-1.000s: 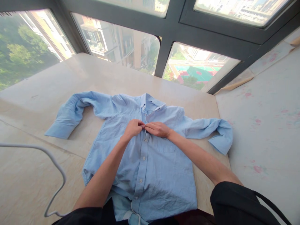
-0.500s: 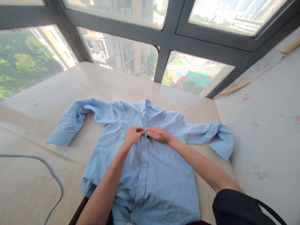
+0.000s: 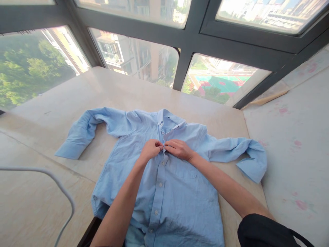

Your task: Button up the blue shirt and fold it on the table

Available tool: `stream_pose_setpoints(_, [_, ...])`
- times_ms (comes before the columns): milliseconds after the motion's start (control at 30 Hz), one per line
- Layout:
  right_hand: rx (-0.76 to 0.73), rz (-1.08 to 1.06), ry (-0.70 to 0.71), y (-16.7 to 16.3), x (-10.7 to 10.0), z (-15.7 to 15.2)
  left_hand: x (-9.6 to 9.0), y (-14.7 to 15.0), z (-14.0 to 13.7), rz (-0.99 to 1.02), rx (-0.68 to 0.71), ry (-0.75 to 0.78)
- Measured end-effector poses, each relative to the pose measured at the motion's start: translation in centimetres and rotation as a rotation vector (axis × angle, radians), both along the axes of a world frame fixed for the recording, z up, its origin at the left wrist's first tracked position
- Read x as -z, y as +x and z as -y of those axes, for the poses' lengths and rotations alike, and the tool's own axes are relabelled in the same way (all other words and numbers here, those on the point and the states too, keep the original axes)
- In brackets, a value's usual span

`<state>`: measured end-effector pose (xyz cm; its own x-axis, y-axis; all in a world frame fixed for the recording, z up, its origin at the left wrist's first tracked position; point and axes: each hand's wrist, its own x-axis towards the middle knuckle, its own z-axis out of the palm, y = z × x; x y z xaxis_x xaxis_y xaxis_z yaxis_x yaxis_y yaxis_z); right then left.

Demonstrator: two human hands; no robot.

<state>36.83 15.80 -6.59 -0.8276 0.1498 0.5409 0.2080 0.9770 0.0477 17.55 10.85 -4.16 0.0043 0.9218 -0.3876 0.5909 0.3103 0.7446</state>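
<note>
A light blue button-up shirt lies front side up, its collar pointing away from me and both sleeves spread out to the sides. My left hand pinches the front placket below the collar. Right beside it, my right hand grips the placket's other edge, the fingertips of both hands almost meeting. Whatever is between the fingertips is hidden. Below my hands, several buttons run down the placket, fastened through it. Above them the collar lies open, with a small button showing.
The shirt rests on a pale stone-look sill under grey-framed windows. A white cable curves across the lower left. Flowered wallpaper covers the wall at the right, close to the right sleeve.
The view has shifted slightly, so everything sits a little further right. Both hands keep their pinch at the same spot on the placket, with only slight finger movement.
</note>
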Motion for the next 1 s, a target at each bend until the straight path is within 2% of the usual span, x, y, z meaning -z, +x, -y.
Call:
stream_pose_setpoints(133, [-0.043,-0.012,-0.001,0.1,-0.2,0.0,0.0,0.2,-0.1,-0.002,0.001,-0.050])
stream_pose_setpoints(233, [-0.068,-0.025,0.020,0.0,-0.1,-0.1,-0.1,0.3,0.0,0.007,0.004,-0.032])
stream_pose_setpoints(633, [-0.048,-0.032,0.064,0.5,-0.4,0.2,-0.6,0.2,0.1,0.012,0.042,-0.022])
stream_pose_setpoints(1000, [0.000,-0.003,0.022,0.6,0.1,0.2,0.0,1.9,2.3,-0.033,-0.149,0.143])
